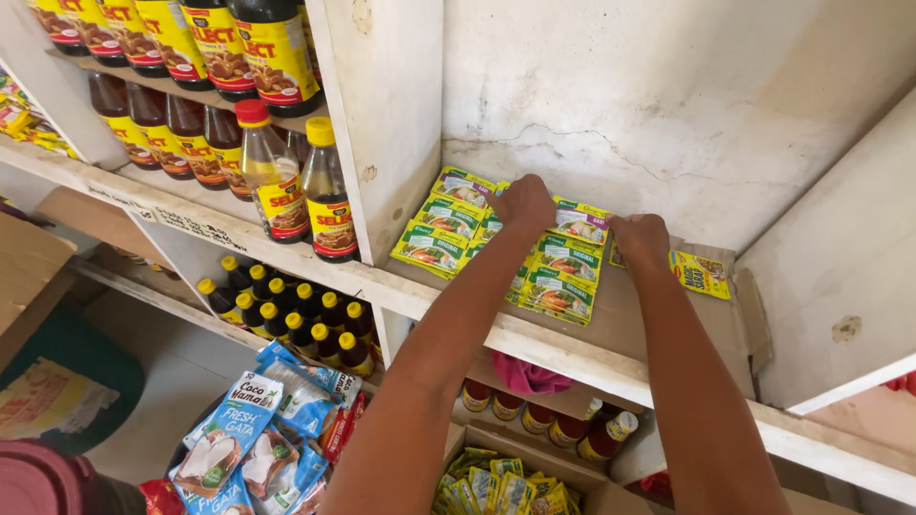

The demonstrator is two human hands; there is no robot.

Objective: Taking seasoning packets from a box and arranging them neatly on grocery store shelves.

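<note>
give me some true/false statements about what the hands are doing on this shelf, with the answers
1. Both hands rest on the green sachets on the wooden shelf. True: the left hand and right hand are both on the rows.
2. The right hand holds a sauce bottle. False: the sauce bottles stand untouched in the compartment to the left.
3. A yellow sachet lies to the right of the right hand. True.
4. The sachets lie on the floor. False: they lie on the shelf against the white wall.
5. An open box of sachets sits below the shelf. True.
</note>
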